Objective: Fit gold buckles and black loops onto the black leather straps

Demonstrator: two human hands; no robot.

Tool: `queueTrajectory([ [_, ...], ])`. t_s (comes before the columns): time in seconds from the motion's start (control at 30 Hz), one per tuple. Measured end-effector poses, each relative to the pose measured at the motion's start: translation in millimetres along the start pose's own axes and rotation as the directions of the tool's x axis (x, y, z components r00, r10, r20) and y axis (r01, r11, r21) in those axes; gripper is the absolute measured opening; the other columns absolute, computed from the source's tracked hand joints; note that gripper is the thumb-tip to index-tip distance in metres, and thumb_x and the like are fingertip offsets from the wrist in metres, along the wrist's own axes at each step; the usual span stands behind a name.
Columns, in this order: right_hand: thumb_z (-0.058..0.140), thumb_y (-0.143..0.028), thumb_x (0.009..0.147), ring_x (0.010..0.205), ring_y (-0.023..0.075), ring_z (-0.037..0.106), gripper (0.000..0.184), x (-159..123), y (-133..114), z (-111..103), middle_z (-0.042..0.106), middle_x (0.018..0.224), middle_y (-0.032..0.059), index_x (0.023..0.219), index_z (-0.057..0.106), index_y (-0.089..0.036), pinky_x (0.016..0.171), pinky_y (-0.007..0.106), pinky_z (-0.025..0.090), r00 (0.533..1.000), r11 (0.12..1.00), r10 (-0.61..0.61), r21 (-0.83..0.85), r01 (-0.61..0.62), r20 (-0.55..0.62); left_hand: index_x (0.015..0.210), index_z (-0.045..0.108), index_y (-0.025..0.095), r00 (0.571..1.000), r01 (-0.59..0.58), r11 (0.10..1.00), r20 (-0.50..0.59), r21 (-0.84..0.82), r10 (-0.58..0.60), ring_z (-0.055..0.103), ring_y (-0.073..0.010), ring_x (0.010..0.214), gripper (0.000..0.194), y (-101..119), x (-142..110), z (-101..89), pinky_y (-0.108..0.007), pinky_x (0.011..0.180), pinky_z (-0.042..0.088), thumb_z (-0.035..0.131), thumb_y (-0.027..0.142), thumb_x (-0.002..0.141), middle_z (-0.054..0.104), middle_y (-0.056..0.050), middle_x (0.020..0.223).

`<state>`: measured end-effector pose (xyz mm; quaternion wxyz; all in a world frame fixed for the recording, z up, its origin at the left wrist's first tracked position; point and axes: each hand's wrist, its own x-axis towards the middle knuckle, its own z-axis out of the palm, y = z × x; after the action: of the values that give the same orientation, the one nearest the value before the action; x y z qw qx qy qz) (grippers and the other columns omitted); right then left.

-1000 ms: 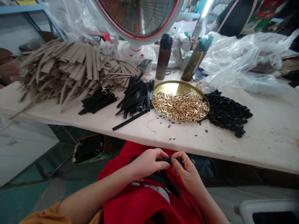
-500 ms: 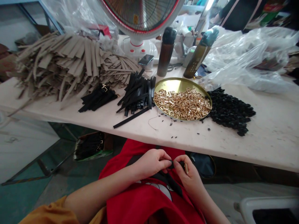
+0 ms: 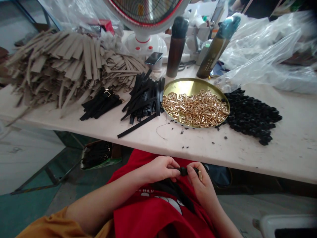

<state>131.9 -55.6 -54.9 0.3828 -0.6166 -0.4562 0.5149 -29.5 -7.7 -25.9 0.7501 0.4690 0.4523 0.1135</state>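
The left hand (image 3: 159, 169) has its grip pinched on a black strap (image 3: 183, 171) over red cloth (image 3: 138, 219), just before the tabletop (image 3: 242, 157); the right hand (image 3: 201, 185) pinches it farther along, beside apparently a gold buckle (image 3: 200, 175).

A narrow, dark black strap (image 3: 183, 171) runs nearly level between the left grip (image 3: 162, 170) and the right grip (image 3: 199, 178), pinched by both, its ends hidden among the fingers. A thicker portion shows midway (too small to tell whether it is a loop or a fold). A small, shiny gold-coloured metal piece (image 3: 200, 175) stands roughly upright against the right grip's fingers; its join to the strap is hidden.
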Motion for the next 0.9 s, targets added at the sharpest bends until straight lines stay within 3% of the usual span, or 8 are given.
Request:
queueTrajectory([
  [0.13, 0.049, -0.04, 0.08, 0.058, 0.0135, 0.049, 0.02, 3.0, 0.4, -4.1, 0.054, 0.066, -0.0008, 0.082, 0.053, -0.02, 0.053, 0.024, 0.04, 0.997, 0.998, -0.048, -0.029, 0.05, 0.063, 0.08, 0.057, 0.01, 0.998, 0.05, 0.995, -0.041, -0.087, -0.054, 0.058, -0.0105, 0.056, 0.02, 1.2, 5.3, -1.6, -0.022, 0.056, 0.044, 0.06, 0.025, 0.067, 0.061, -0.001, 0.063],
  [0.3, 0.046, -0.039, 0.081, 0.075, 0.0169, 0.056, 0.021, 5.1, 0.3, -9.5, 0.06, 0.08, 0.0035, 0.087, 0.054, -0.021, 0.067, 0.027, 0.045, 0.991, 0.996, -0.084, -0.02, 0.086, 0.107, 0.076, 0.056, 0.012, 0.995, -0.015, 0.998, -0.098, -0.064, 0.009, 0.057, -0.0111, 0.055, 0.018, 4.3, 14.2, 7.5, -0.022, 0.054, 0.043, 0.06, 0.026, 0.067, 0.059, 0.001, 0.06],
  [0.5, 0.043, -0.04, 0.082, 0.079, 0.0192, 0.057, 0.025, 9.8, -2.2, -8.8, 0.061, 0.083, 0.0053, 0.09, 0.056, -0.02, 0.071, 0.031, 0.046, 0.996, 0.998, -0.059, -0.034, 0.057, -0.065, 0.074, 0.057, 0.013, 0.998, 0.004, 0.993, 0.069, 0.119, -0.012, 0.056, -0.0105, 0.056, 0.013, 17.5, 14.6, 3.7, -0.021, 0.056, 0.043, 0.054, 0.025, 0.07, 0.059, 0.001, 0.06],
  [0.73, 0.037, -0.042, 0.084, 0.084, 0.0189, 0.057, 0.03, 14.0, -3.9, -9.7, 0.062, 0.087, 0.0058, 0.092, 0.054, -0.02, 0.074, 0.029, 0.046, 0.991, 0.989, -0.13, -0.072, 0.133, 0.04, 0.074, 0.057, 0.013, 0.996, -0.064, 0.958, 0.076, 0.278, 0.045, 0.053, -0.0088, 0.051, 0.017, 24.4, 15.4, 7.8, -0.019, 0.05, 0.041, 0.047, 0.027, 0.075, 0.059, 0.001, 0.062],
  [0.83, 0.035, -0.044, 0.084, 0.083, 0.0208, 0.058, 0.034, 27.8, -0.8, -24.2, 0.062, 0.09, 0.0074, 0.101, 0.052, -0.02, 0.072, 0.032, 0.045, 0.979, 0.945, -0.2, -0.271, 0.185, -0.027, 0.078, 0.06, 0.015, 0.988, -0.151, 0.848, 0.045, 0.508, 0.149, 0.056, -0.011, 0.057, 0.023, 32.8, 24.0, 4.2, -0.02, 0.055, 0.042, 0.045, 0.033, 0.079, 0.062, 0.0, 0.066],
  [0.9, 0.036, -0.046, 0.083, 0.075, 0.0218, 0.059, 0.036, 45.8, 1.7, -36.9, 0.062, 0.084, 0.0077, 0.103, 0.05, -0.019, 0.066, 0.033, 0.045, 0.962, 0.886, -0.242, -0.434, 0.166, -0.126, 0.081, 0.062, 0.017, 0.947, -0.196, 0.649, -0.031, 0.735, 0.321, 0.058, -0.0142, 0.069, 0.025, 41.2, 31.1, -9.1, -0.023, 0.063, 0.043, 0.046, 0.036, 0.081, 0.064, -0.003, 0.075],
])
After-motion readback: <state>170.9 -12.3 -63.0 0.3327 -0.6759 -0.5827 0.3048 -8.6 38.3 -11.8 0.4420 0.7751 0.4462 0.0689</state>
